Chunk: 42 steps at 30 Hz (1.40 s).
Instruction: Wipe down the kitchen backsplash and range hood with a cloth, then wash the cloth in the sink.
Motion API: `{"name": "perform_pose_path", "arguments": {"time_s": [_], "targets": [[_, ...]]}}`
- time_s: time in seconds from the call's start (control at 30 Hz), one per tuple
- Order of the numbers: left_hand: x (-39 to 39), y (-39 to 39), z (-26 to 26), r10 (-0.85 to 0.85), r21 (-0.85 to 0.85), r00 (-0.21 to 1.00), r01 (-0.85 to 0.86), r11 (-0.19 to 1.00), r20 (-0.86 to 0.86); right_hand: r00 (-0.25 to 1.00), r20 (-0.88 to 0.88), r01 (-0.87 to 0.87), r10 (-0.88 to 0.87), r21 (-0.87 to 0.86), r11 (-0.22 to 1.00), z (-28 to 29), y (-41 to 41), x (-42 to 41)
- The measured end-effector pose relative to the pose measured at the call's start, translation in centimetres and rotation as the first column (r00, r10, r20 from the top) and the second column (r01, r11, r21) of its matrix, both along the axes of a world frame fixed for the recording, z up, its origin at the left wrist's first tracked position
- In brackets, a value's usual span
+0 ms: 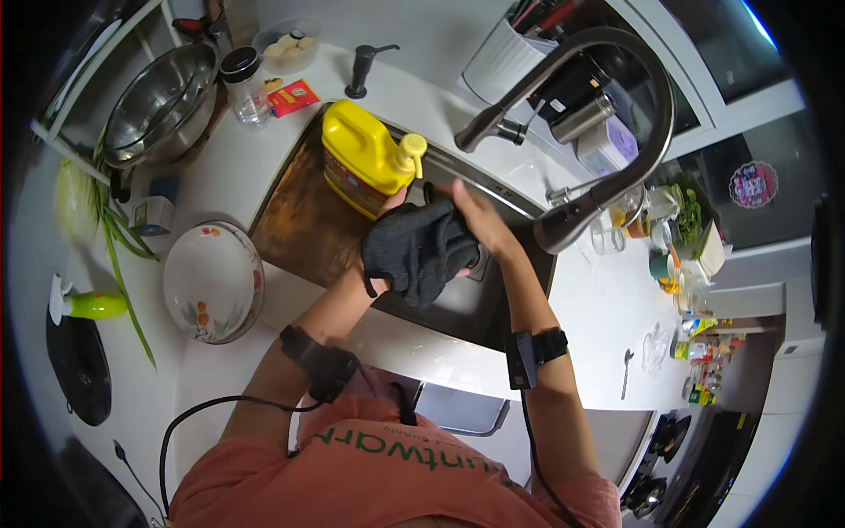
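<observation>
A bunched black cloth [419, 247] lies over my left hand [395, 201], hiding most of it; a little of the fingers and the wrist show at its edges. My right hand [476, 214] is at the cloth's right side, slightly blurred, with its fingers stretched upward; whether it grips the cloth is not clear. Both hands are above the sink [455, 317]. Just behind my left hand, a yellow plastic jug with a pump top [366, 155] stands over the brown-stained left part of the sink. The drain [482, 264] is partly hidden by the cloth.
A dark pull-down faucet [574, 228] arches over the sink's right side. Left of the sink are stacked plates [211, 284], metal bowls [162, 109], a lidded glass jar [245, 86] and a green spray bottle [96, 305]. A soap dispenser [361, 71] stands behind; glasses [608, 239] and a spoon [626, 375] are right.
</observation>
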<state>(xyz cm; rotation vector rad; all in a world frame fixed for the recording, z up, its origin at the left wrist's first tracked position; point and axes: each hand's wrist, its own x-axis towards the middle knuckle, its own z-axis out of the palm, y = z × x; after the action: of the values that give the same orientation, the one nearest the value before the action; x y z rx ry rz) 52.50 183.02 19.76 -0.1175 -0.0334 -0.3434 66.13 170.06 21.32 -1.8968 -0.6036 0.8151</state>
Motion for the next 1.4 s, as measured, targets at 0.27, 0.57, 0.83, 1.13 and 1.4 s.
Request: {"name": "perform_pose_path", "arguments": {"time_s": [0.27,0.57,0.83,1.13,1.4], "targets": [[0.7,-1.9,-3.3,-0.300,0.055,0.945,0.309,0.950,-0.128,0.788,-0.541,0.344,-0.293,-0.007,0.939,-4.7,-8.9,-3.2],[0.8,-6.0,-9.3,0.061,0.351,0.945,0.059,0.935,-0.321,0.822,-0.036,0.556,-0.568,0.270,0.787,-4.0,-8.6,-7.6],[1.0,-13.6,-10.4,0.032,0.397,0.842,0.220,0.891,-0.539,0.588,0.780,0.497,-0.213,-0.141,0.856,-5.1,-7.0,-11.0],[2.3,-9.6,-15.5,-0.034,0.081,0.999,0.033,0.996,0.018,0.698,0.664,0.354,-0.270,0.007,0.935,-4.0,-3.3,-11.8],[4.1,-10.6,-2.5,0.126,0.598,0.885,0.192,0.779,-0.448,0.831,0.557,0.124,-0.002,-0.181,0.976,-7.0,-13.5,4.3]]}}
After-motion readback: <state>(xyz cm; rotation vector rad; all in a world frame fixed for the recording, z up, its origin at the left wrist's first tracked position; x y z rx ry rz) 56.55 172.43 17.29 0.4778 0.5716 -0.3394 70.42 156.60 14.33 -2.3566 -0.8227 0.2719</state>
